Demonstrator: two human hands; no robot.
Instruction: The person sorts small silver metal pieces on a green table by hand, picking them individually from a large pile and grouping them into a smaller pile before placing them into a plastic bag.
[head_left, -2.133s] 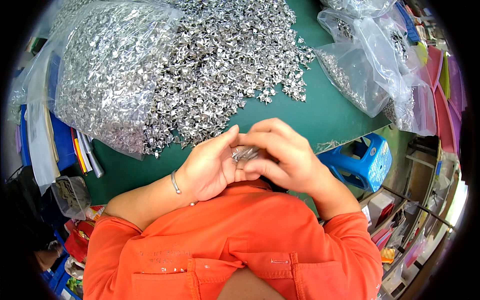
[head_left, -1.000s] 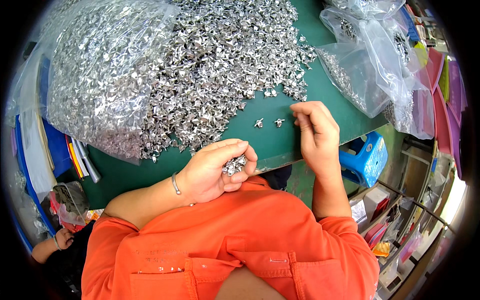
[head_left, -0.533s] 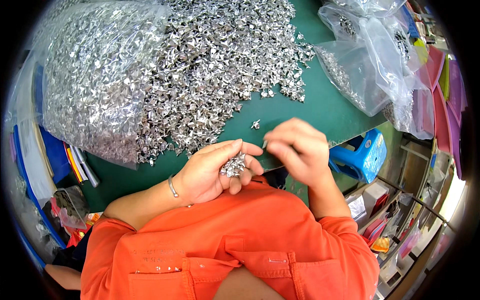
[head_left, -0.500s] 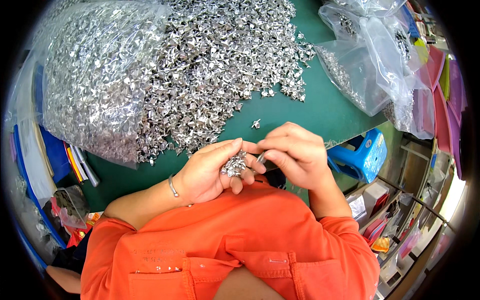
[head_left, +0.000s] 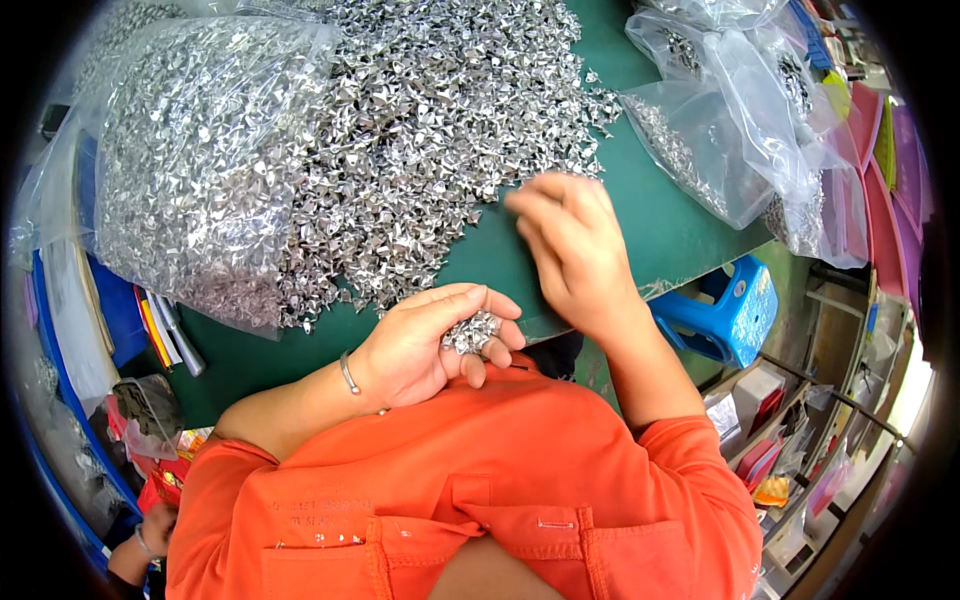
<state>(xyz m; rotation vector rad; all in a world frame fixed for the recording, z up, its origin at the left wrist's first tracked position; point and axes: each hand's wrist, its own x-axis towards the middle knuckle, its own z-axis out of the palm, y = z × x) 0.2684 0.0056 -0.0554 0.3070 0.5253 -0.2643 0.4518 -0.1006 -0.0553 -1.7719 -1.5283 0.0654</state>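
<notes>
1. Metal pieces (head_left: 470, 331), small and silvery, sit in a little clump in the left hand (head_left: 425, 345); the hand is cupped palm up with its fingers curled loosely round them, just in front of the orange shirt (head_left: 470, 490); a thin bracelet (head_left: 349, 373) circles that wrist.
2. Right hand (head_left: 570, 245) hovers over the green table (head_left: 660, 215), well above the left hand in the picture; its fingers are bunched and bent down toward the near edge of the big heap; they are blurred, so I cannot tell whether they pinch anything.
3. Big heap of loose metal pieces (head_left: 430, 140) spreads across the table ahead of both hands; its near edge lies just beside the right fingertips.
4. Clear plastic bag (head_left: 200, 170), stuffed with the same shiny pieces, lies to the left, touching the heap.
5. More clear bags (head_left: 740, 110), partly filled, sit at the right far corner of the table.
6. Blue plastic stool (head_left: 725, 315) stands below the table edge to the right, near the right forearm.
7. Another person's hand (head_left: 155, 530) shows at the lower left edge, apart from the work.
</notes>
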